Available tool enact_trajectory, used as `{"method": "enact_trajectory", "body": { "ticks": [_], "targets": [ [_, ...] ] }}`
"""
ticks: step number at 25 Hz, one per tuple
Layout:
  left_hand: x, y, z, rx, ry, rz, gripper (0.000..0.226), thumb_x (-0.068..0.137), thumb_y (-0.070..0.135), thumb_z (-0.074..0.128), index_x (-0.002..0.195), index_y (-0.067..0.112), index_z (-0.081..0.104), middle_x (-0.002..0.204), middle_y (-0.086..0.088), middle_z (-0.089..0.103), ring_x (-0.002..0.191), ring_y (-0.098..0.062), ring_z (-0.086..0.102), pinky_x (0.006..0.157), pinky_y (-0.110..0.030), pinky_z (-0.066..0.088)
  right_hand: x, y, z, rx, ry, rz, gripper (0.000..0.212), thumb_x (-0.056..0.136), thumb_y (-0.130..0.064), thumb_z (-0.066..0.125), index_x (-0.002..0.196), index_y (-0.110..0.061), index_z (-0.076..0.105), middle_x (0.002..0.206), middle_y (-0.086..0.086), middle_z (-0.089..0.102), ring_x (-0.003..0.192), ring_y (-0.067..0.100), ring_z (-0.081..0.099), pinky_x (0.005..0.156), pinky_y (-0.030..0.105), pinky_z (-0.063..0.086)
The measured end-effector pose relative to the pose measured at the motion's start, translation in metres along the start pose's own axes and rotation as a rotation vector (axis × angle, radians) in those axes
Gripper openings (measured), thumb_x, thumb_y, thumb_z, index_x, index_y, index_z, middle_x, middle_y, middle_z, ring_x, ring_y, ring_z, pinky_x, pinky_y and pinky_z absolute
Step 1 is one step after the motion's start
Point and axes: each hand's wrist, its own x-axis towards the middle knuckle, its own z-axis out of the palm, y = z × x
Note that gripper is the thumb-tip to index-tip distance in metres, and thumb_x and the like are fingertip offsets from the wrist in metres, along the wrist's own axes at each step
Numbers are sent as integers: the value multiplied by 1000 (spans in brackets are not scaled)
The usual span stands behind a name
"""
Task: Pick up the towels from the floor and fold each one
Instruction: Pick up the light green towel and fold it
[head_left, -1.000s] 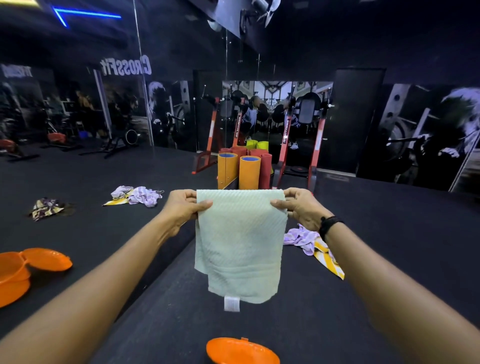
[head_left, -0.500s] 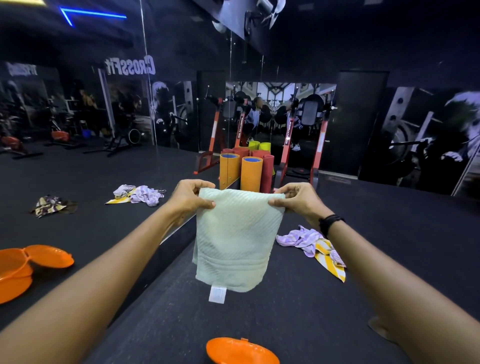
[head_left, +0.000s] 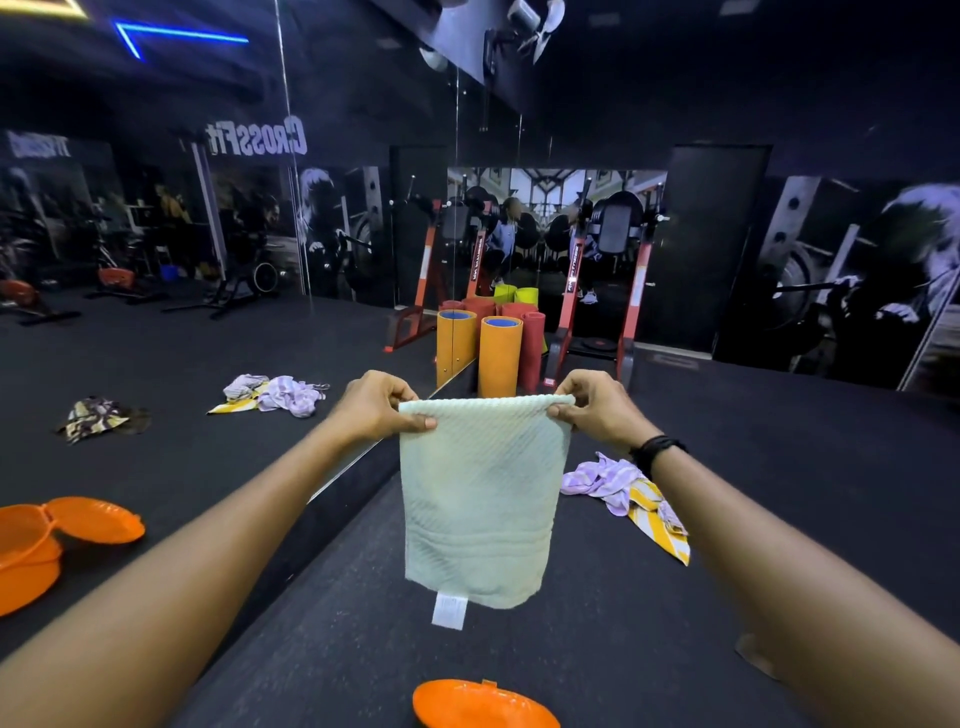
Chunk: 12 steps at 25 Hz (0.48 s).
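Head view: mirrored "CrossFit" lettering (head_left: 256, 141) readable on the dark wall at upper left; more writing further left too blurred to read. Vertical print on the red rack uprights (head_left: 573, 291) too small to make out. White care label (head_left: 450, 610) hanging from the lower edge of the pale green towel (head_left: 480, 499), its print illegible.

Towel held up in the air, well above the black floor (head_left: 675, 623), hanging straight down from its folded top edge. Left hand (head_left: 375, 408) pinching the top left corner, thumb in front and fingers curled behind; right hand (head_left: 597, 410) pinching the top right corner the same way, fingertips bent over the edge. Top edge stretched level between the two grips, body of the cloth falling below and between them.

Both arms stretched forward, nearly straight, converging towards the towel; black wristband (head_left: 655, 451) on the right wrist.

Crumpled lilac and yellow-striped towel (head_left: 628, 493) on the floor just right of the hanging one. Rolled orange mats (head_left: 500, 358) standing upright behind. Orange plastic piece (head_left: 483, 706) at the bottom edge.
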Motion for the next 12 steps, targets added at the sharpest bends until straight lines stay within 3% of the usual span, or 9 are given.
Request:
{"method": "enact_trajectory", "body": {
  "ticks": [1, 3, 5, 6, 9, 10, 12],
  "targets": [
    [-1, 3, -1, 13, -52, 1, 24, 64, 33, 88, 72, 18, 70, 76, -4, 72, 73, -16, 65, 71, -35, 55, 0, -2, -5, 22, -58, 2, 14, 82, -12, 75, 80, -9, 61, 80, 5, 67, 71, 15, 61, 59, 27, 51],
    [3, 18, -7, -133, 42, 55, 22, 66, 29, 87, 77, 18, 71, 78, -3, 73, 75, -16, 68, 71, -34, 58, 6, -16, -21, 187, -72, -39, 14, 83, -7, 72, 79, -10, 60, 73, 4, 65, 62, 11, 61, 57, 28, 51],
    [5, 32, -14, -493, 181, 140, 19, 76, 25, 80, 90, 17, 70, 88, -3, 73, 81, -15, 70, 72, -30, 59, 13, -25, -41, 550, -25, -34, 18, 81, -13, 73, 93, -11, 60, 82, 6, 69, 68, 12, 67, 62, 31, 55],
    [4, 36, -16, -575, 138, 150, 19, 80, 25, 75, 96, 16, 68, 91, 1, 73, 81, -11, 70, 69, -25, 58, 16, -26, -47, 667, -90, -10, 36, 76, -24, 77, 105, -11, 60, 92, 7, 72, 78, 15, 69, 67, 33, 57],
    [-10, 12, 5, -460, -129, -1, 15, 84, 22, 71, 93, 11, 68, 78, 6, 74, 72, -9, 69, 54, -14, 49, -2, -1, -19, 582, -283, 122, 86, 50, -51, 89, 118, -7, 60, 108, 12, 71, 90, 23, 69, 68, 35, 58],
    [-10, -2, 15, -475, -119, -54, 17, 84, 23, 71, 92, 9, 68, 81, 3, 75, 77, -15, 70, 55, -16, 49, -6, 8, -3, 589, -281, 153, 89, 51, -51, 89, 120, -4, 58, 107, 14, 71, 88, 24, 69, 65, 34, 58],
    [-7, -20, 29, -530, -5, -131, 32, 81, 29, 76, 103, 8, 65, 98, -6, 73, 91, -25, 69, 65, -27, 54, -11, 15, 18, 705, -140, 254, 76, 72, -32, 83, 130, -2, 44, 107, 17, 69, 81, 23, 67, 59, 31, 55]
  ]
}}
